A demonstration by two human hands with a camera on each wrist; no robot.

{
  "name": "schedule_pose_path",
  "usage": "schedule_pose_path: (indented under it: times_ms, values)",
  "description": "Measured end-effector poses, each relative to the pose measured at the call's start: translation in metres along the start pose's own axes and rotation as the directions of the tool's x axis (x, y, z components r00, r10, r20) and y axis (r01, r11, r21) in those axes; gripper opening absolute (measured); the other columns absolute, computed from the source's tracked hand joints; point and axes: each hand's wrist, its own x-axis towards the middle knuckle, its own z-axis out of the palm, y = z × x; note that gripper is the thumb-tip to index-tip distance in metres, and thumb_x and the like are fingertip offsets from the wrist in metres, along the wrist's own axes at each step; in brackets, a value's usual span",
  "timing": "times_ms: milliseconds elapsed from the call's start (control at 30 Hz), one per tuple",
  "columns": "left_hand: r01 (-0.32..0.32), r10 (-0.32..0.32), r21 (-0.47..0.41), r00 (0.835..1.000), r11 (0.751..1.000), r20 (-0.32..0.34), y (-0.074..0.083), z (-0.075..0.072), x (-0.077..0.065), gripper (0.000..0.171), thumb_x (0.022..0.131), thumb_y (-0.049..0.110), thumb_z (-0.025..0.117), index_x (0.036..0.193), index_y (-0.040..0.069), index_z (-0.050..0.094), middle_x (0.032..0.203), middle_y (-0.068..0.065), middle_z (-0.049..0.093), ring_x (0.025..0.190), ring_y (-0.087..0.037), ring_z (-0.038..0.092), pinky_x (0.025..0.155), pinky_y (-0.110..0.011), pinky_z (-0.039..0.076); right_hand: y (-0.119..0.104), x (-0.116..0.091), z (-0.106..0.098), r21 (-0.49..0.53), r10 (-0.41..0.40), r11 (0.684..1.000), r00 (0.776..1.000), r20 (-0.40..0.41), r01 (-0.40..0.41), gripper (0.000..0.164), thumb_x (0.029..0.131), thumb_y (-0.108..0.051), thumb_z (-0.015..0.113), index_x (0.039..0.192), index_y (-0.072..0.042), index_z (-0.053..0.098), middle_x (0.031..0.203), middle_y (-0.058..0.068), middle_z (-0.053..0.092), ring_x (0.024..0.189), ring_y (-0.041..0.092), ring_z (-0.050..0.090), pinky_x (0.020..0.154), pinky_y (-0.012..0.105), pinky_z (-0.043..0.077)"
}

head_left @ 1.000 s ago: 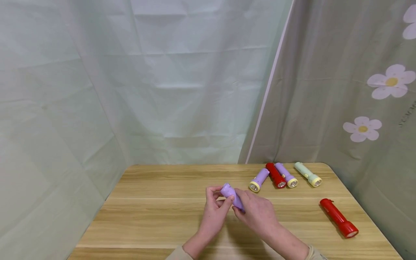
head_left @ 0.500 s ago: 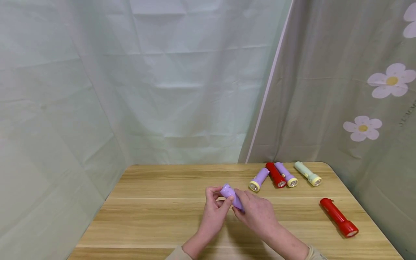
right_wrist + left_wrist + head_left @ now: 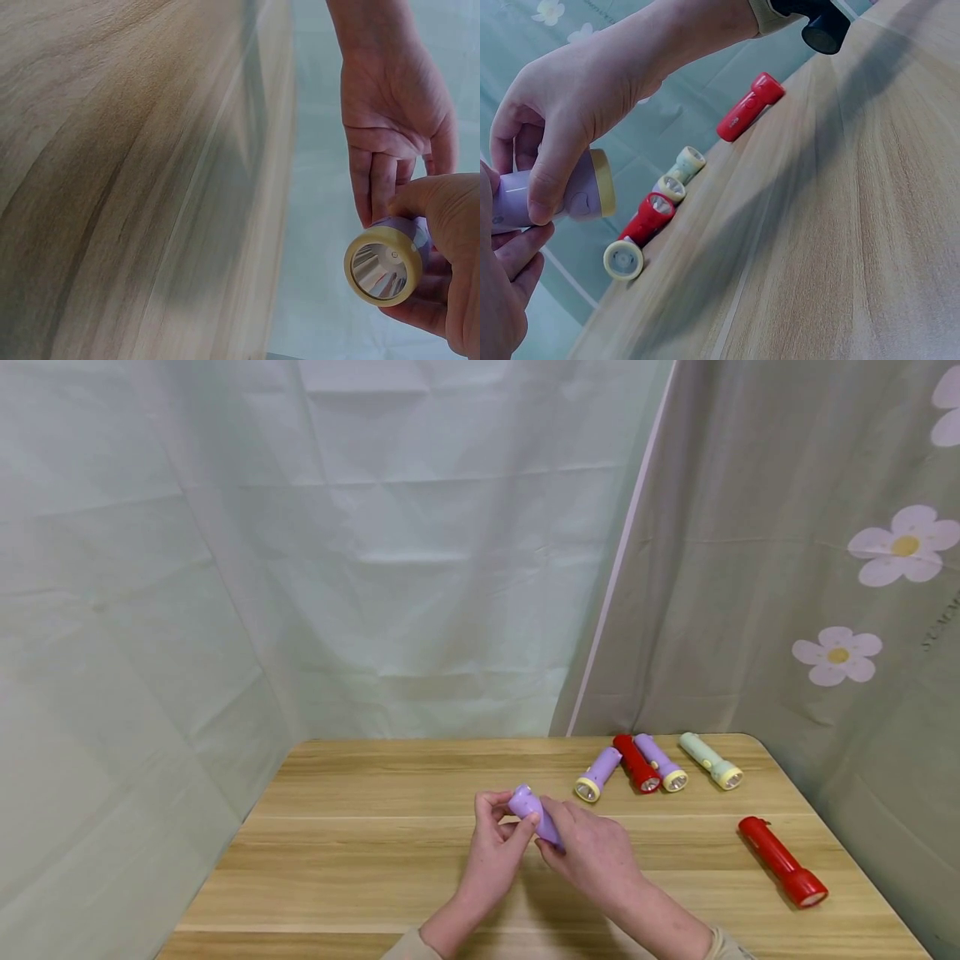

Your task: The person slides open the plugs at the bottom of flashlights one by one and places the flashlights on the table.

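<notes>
Both hands hold a purple flashlight (image 3: 536, 818) above the middle front of the table, tilted with its tail end pointing away to the left. My left hand (image 3: 491, 852) pinches the tail end between thumb and fingers. Around the body near the head, my right hand (image 3: 596, 850) grips with thumb and fingers. In the left wrist view the flashlight's pale yellow rim (image 3: 604, 182) sticks out beyond the right hand (image 3: 574, 97). The right wrist view looks into the reflector of the flashlight (image 3: 384, 266), which appears unlit; the left hand (image 3: 394, 120) reaches in behind it.
At the back right of the wooden table (image 3: 360, 860) lie a purple flashlight (image 3: 602, 770), a red one (image 3: 636, 765), another purple flashlight (image 3: 660, 763) and a pale green one (image 3: 708, 761). A larger red flashlight (image 3: 782, 863) lies nearer on the right. Curtains (image 3: 450, 568) hang behind.
</notes>
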Motion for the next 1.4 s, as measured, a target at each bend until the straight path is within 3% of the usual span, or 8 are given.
schedule_pose_path:
  times_ms: [967, 1400]
  values:
    - [-0.009, 0.009, 0.037, 1.0, 0.999, 0.021, -0.0005, -0.0025, -0.0019, 0.044, 0.1, 0.014, 0.068, 0.132, 0.004, 0.039, 0.119, -0.019, 0.06, 0.097, -0.028, 0.072, 0.073, -0.026, 0.056, -0.0011, -0.001, -0.0006, 0.005, 0.009, 1.0, 0.999, 0.033, -0.009, 0.055, 0.073, -0.03, 0.091, 0.119, -0.012, 0.069, 0.089, -0.004, 0.071, 0.068, 0.01, 0.065, 0.049, 0.028, 0.049]
    - [0.014, -0.015, 0.046, 0.999, 0.999, 0.034, -0.0007, -0.0033, -0.0018, 0.045, 0.1, 0.014, 0.068, 0.134, 0.005, 0.039, 0.12, -0.018, 0.06, 0.096, -0.026, 0.071, 0.072, -0.028, 0.055, -0.0016, -0.0006, -0.0014, -0.002, 0.002, 1.0, 0.999, 0.036, -0.002, 0.056, 0.072, -0.03, 0.092, 0.119, -0.011, 0.069, 0.086, -0.004, 0.069, 0.066, 0.01, 0.065, 0.048, 0.028, 0.048]
